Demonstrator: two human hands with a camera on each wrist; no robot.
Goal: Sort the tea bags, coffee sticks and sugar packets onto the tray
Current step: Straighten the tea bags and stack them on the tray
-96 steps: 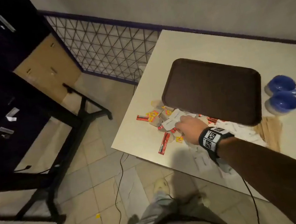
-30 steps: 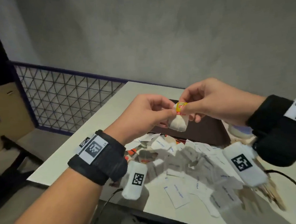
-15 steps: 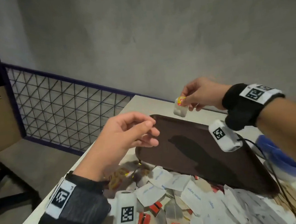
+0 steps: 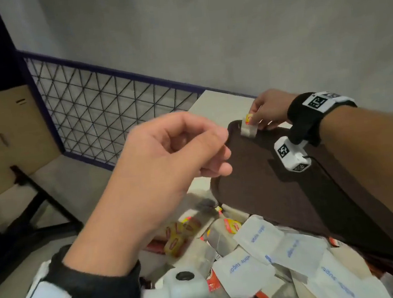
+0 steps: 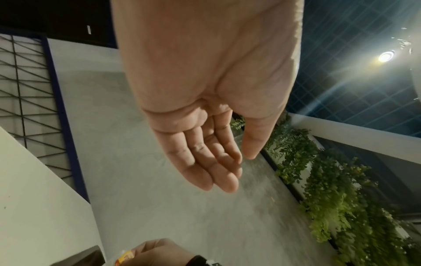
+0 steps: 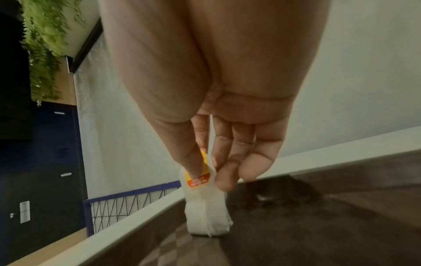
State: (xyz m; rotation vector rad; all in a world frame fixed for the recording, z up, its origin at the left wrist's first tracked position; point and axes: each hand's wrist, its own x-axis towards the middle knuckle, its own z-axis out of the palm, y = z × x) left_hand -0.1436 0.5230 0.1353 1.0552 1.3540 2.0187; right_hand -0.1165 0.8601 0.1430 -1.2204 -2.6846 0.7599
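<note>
My right hand [image 4: 263,116] pinches a white tea bag [image 4: 248,128] by its yellow and orange tag at the far left corner of the brown tray [image 4: 279,193]. In the right wrist view the tea bag [image 6: 206,212] touches the tray [image 6: 318,225] with its lower end while thumb and forefinger hold the tag. My left hand [image 4: 191,154] hovers loosely curled above the pile, holding nothing; the left wrist view shows its fingers [image 5: 212,167] relaxed and bare. A heap of white sugar packets [image 4: 272,249], tea bags [image 4: 180,237] and red coffee sticks lies on the table in front of the tray.
A metal mesh fence [image 4: 105,114] with a purple rail stands left of the table. The grey wall is close behind the tray. A cardboard panel [image 4: 5,143] and black table legs stand at the left on the floor.
My right hand has moved down and away with the tea bag, bringing it to the tray's far left corner. My left hand has stayed raised over the pile, holding nothing.
</note>
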